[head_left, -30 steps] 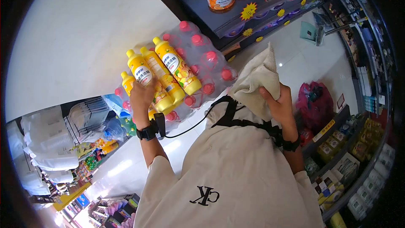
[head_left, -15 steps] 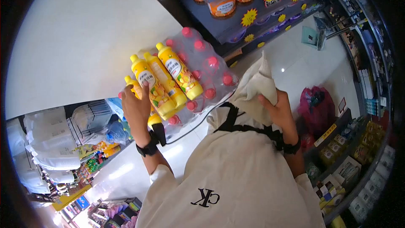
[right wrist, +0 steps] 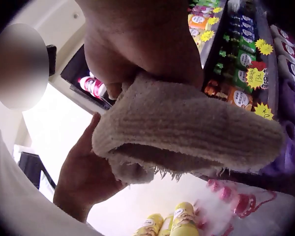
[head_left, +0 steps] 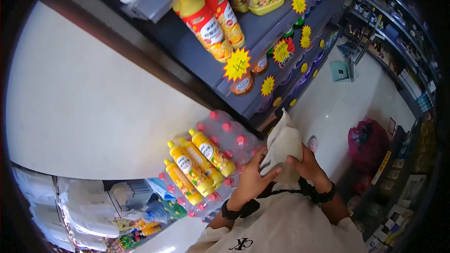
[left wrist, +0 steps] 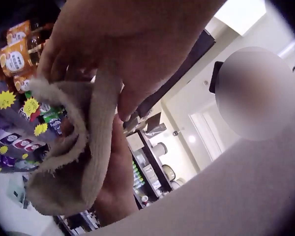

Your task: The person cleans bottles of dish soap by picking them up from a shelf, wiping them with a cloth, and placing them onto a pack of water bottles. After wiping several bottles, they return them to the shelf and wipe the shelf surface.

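A folded beige cloth [head_left: 283, 152] is between my two hands, in front of my chest. My right hand [head_left: 311, 166] grips its near right side, thumb across the fabric. On the other side my left hand [head_left: 253, 178] holds the cloth's edge, its thumb toward the right hand. The left wrist view shows the cloth [left wrist: 101, 132] folded over, with a frayed edge, between left thumb and fingers. In the right wrist view the cloth [right wrist: 187, 123] hangs below the right hand [right wrist: 142, 44]. Several yellow detergent bottles [head_left: 190, 166] lie left of the left hand.
The bottles lie on a shrink-wrapped pack of red-capped bottles [head_left: 227, 126] beside a white panel [head_left: 103, 93]. Dark shelves [head_left: 262, 33] with price stars stand ahead. A pink plastic bag [head_left: 368, 145] sits on the floor [head_left: 328, 107] at right.
My left hand has left the yellow bottles and moved right to the cloth, which it now holds with the right hand. The head view has tilted up, showing more shelf.
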Tool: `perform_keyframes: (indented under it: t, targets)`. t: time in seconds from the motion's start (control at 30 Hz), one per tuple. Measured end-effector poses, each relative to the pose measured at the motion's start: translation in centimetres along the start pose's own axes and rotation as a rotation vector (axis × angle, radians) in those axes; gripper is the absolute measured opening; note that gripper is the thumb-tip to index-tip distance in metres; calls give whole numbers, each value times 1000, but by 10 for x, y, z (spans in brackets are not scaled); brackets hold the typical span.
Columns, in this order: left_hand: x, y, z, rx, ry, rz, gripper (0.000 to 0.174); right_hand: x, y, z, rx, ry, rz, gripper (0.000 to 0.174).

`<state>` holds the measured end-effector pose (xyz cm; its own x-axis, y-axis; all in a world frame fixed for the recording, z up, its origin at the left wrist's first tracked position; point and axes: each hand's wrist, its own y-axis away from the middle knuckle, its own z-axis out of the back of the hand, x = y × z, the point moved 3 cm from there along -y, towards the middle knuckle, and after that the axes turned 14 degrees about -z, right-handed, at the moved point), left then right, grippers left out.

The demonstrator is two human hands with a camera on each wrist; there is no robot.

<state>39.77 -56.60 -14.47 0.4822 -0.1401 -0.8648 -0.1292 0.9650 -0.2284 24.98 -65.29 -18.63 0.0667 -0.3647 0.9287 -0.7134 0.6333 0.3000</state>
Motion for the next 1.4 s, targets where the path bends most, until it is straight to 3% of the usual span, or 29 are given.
perform_keyframes:
  t: [0.07, 0.1, 0.2, 0.27, 0.3, 0.4, 0.43, 0.53, 0.57, 0.6, 0.67, 0.7, 0.73, 0.8, 0.87, 0.93, 0.97, 1.07, 1.1, 1.23, 1.4]
  targets:
    - [15, -7, -6, 66, 190, 69, 46, -2, 1, 7, -42, -69, 10, 58]
    - [11, -15, -5, 122, 103, 69, 33, -4, -2, 13, -87, -29, 29, 61]
    - [-5, -35, -11, 208, -127, 148, 28, -9, -5, 29, -256, 142, -2, 71]
    - [-13, -53, -18, 135, -141, 232, 27, -8, -3, 39, -416, 327, -120, 83]
    - [-15, -59, -23, 95, -146, 275, 27, -10, -3, 42, -349, 322, -68, 96]
    - [11, -72, -51, -95, 227, 73, 24, 16, 4, 32, -160, 559, 189, 98]
    - [15, -80, -57, -62, 195, -48, 26, 12, 0, 29, -130, 457, 196, 96]
    - [0, -96, -58, 250, 133, 46, 26, 6, -5, 47, -212, 351, 45, 85]
    - [-10, -104, -50, 246, 114, 16, 28, -10, -13, 55, -253, 308, 149, 73]
    - [-14, -112, -33, 89, 47, -119, 26, -11, -12, 57, -259, 258, 120, 68]
    - [-32, -132, 21, -202, -18, -211, 17, -11, -8, 61, -271, 163, 56, 59]
    - [-40, -141, 50, -373, -13, -145, 10, -16, -4, 63, -311, 136, -22, 44]
    - [-14, -156, 74, -567, -133, -286, 8, -9, -5, 63, -270, 197, 31, 40]
    - [6, -186, 132, -840, 60, -247, 13, 12, -8, 55, -178, 313, 133, 33]
    - [34, -221, 180, -1017, 20, -197, 14, 14, -6, 49, -235, 269, 136, 31]
    - [55, -254, 218, -1008, 279, -82, 23, -23, -10, 69, -217, 261, 191, 39]
    - [67, -273, 232, -895, 411, -85, 30, -26, -13, 70, -176, 316, 147, 42]
    - [106, -323, 244, -534, 697, -118, 52, -10, -10, 46, -283, 114, 26, 23]
    - [106, -330, 242, -447, 605, -97, 59, -31, -12, 56, -319, 126, 52, 30]
    - [136, -377, 237, -106, 733, -227, 54, -49, -8, 64, -383, 157, 44, 43]
    - [146, -390, 240, 3, 542, -246, 55, -50, 6, 71, -528, 213, -90, 50]
